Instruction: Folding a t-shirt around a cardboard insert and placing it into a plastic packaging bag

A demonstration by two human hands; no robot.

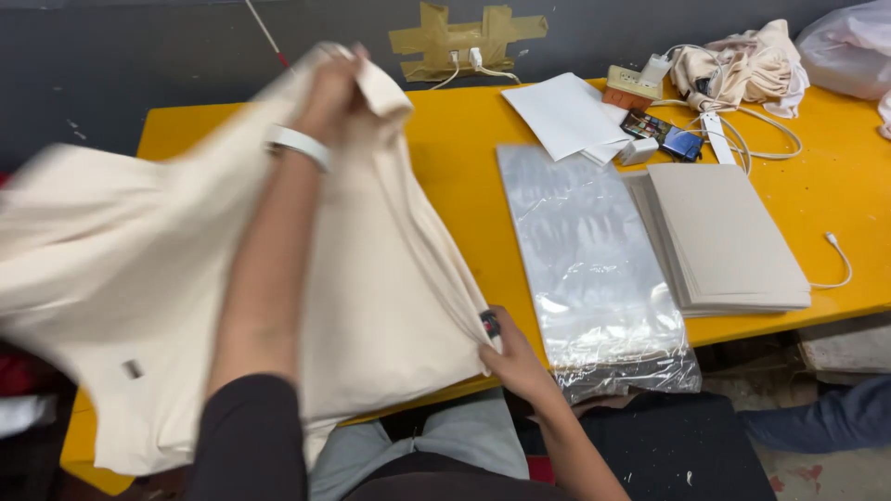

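Hands lift a cream cloth bag [371,278] over table's [464,158] left half: left hand [332,88] fingers clenched on top edge, right hand [515,362] pinching bottom corner at front edge. Clear plastic sleeves [589,269] & grey card stack [724,232] lie to the right.

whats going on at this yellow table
A person is handling a cream cloth garment over a yellow table. The left hand grips its top edge, raised; the right hand pinches the lower corner near the table's front edge. The cloth is blurred. Beside it lie a stack of clear plastic bags, a stack of grey cardboard sheets, white paper, and a phone with cables at the back.
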